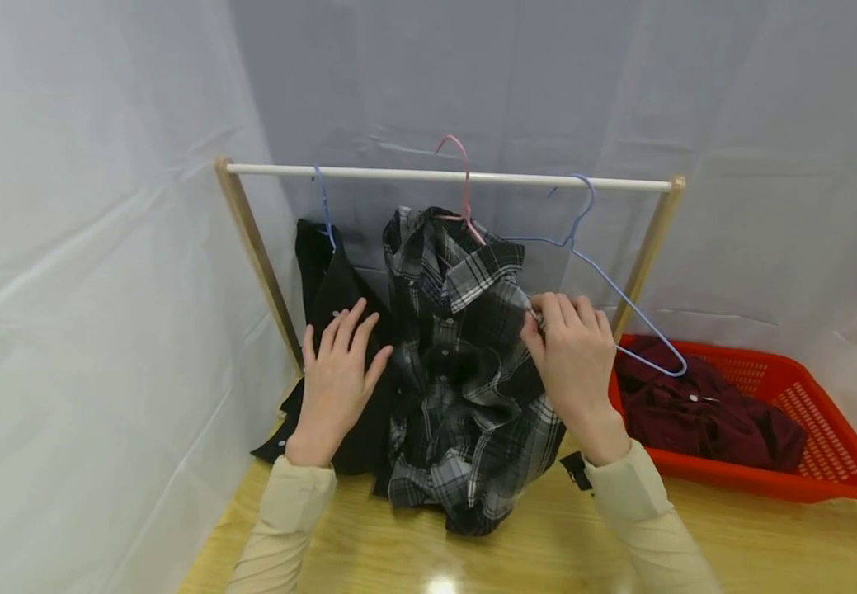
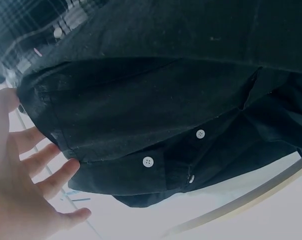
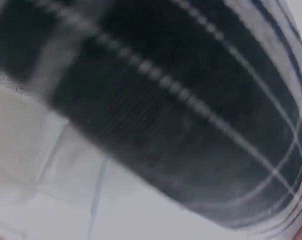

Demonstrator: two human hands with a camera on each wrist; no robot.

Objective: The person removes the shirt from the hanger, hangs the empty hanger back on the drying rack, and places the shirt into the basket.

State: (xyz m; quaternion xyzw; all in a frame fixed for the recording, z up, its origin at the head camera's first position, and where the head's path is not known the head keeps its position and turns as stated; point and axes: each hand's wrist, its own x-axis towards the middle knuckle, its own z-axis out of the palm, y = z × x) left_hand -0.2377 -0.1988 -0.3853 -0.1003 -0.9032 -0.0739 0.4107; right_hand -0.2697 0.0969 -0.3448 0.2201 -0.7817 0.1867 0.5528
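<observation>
A black-and-grey plaid shirt hangs on a pink hanger at the middle of a white rail. My right hand pinches the plaid shirt's edge at its right side. To the left, a black shirt with white buttons hangs from a blue hanger. Over its front lies my left hand, fingers spread; in the left wrist view the fingertips touch its edge. Plaid cloth fills most of the right wrist view, so the right fingers are hidden there.
A bare blue hanger hangs at the rail's right. Behind it on the wooden table stands a red basket holding a maroon garment. Wooden posts carry the rail, and white sheeting encloses the space.
</observation>
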